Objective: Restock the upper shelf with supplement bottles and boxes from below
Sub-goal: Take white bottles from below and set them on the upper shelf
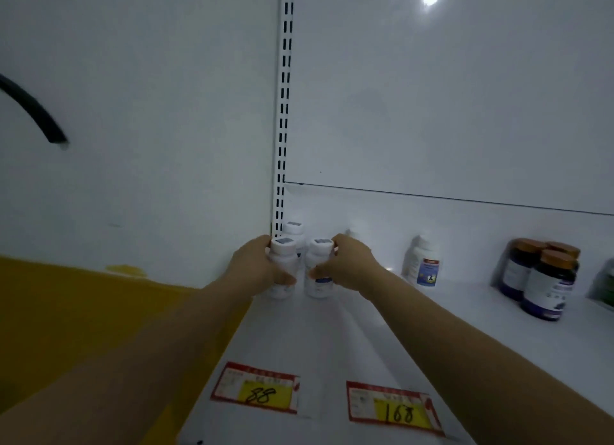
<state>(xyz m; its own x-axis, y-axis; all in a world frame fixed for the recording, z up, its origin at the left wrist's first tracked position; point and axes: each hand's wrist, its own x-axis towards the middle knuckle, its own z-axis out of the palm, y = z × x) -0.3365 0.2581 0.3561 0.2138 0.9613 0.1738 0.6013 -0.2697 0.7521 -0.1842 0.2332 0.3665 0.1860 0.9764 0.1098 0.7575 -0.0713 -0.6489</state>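
Head camera: your left hand (254,266) curls its fingers round the left white bottle (283,258), upright on the upper shelf (332,345). Your right hand (350,265) grips the right white bottle (318,283) just beside it. A third bottle (294,229) stands just behind your fingertips.

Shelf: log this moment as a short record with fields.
left hand: grips left bottle, upright on shelf
right hand: grips right bottle beside it
behind: third bottle by the upright
further right: blue-label bottle; dark bottles
front edge: 88 tag; 168 tag
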